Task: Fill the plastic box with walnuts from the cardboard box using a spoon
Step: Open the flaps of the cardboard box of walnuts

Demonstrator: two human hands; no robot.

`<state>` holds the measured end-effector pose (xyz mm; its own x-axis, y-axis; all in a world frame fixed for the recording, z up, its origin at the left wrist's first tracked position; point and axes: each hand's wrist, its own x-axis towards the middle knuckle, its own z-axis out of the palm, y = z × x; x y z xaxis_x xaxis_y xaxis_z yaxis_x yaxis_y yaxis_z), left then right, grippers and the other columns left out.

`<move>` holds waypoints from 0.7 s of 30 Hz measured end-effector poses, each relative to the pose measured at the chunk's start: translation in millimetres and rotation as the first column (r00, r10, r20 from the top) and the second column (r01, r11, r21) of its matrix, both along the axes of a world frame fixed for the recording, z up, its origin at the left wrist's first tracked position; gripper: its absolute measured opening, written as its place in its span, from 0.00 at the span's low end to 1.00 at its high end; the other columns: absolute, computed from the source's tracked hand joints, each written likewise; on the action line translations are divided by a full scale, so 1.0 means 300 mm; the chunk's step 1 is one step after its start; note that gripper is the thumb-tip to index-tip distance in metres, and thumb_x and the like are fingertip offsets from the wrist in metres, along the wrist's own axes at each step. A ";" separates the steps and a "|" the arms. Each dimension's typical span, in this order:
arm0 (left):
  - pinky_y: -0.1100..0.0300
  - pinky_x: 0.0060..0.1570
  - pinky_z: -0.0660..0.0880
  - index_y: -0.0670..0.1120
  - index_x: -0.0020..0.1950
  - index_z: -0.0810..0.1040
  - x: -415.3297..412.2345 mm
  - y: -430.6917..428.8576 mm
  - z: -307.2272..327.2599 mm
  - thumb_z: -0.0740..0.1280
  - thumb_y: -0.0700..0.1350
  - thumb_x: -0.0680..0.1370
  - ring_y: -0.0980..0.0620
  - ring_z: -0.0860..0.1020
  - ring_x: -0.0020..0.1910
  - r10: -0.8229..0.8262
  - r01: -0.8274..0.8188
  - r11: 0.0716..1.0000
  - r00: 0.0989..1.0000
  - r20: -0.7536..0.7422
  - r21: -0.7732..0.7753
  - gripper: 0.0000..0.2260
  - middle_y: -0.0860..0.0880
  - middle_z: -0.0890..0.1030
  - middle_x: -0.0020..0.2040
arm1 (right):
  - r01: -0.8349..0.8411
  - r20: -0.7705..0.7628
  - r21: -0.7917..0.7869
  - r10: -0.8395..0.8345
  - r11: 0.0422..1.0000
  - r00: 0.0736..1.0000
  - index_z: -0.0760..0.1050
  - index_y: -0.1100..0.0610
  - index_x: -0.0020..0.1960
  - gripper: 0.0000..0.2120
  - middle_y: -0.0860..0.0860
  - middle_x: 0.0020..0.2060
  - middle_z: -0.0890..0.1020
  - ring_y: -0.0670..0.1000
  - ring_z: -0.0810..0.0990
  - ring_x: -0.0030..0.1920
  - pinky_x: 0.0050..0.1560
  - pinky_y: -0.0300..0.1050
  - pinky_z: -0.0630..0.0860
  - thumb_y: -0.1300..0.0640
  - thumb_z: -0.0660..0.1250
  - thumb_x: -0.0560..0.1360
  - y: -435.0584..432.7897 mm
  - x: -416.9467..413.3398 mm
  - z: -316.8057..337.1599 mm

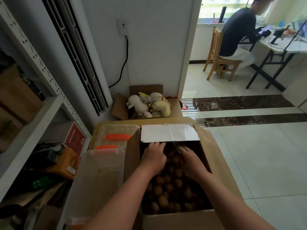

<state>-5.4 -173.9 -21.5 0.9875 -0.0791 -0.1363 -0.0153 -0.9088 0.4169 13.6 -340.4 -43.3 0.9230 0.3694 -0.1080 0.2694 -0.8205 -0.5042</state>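
Observation:
An open cardboard box [176, 219] in front of me holds many brown walnuts [167, 188]. Both my hands reach into its far end, under a white flap [169, 132]. My left hand [153, 157] lies over the walnuts with its fingers bent down and the tips hidden. My right hand [190, 159] is beside it, its fingers stretched into the dark corner, so what they touch is hidden. A translucent plastic box [99, 176] stands against the cardboard box's left side and looks empty. Beyond it lies a clear lid with orange handles [116, 136]. No spoon is visible.
A white metal shelf [41, 103] with cartons and clutter runs along the left. A small carton of plush toys [149, 105] sits behind the boxes by the wall. Tiled floor stretches to the right. A person sits on a wooden chair [217, 60] at a desk far right.

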 end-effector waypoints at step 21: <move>0.51 0.60 0.65 0.50 0.65 0.72 0.412 0.169 -0.074 0.60 0.38 0.78 0.46 0.72 0.63 0.077 -0.086 0.960 0.996 0.044 0.265 0.17 0.48 0.74 0.64 | 0.091 0.085 -0.272 -0.070 0.958 0.994 0.68 0.56 0.67 0.20 0.56 0.64 0.71 0.57 0.68 0.64 0.63 0.48 0.67 0.65 0.59 0.75 0.140 0.402 0.024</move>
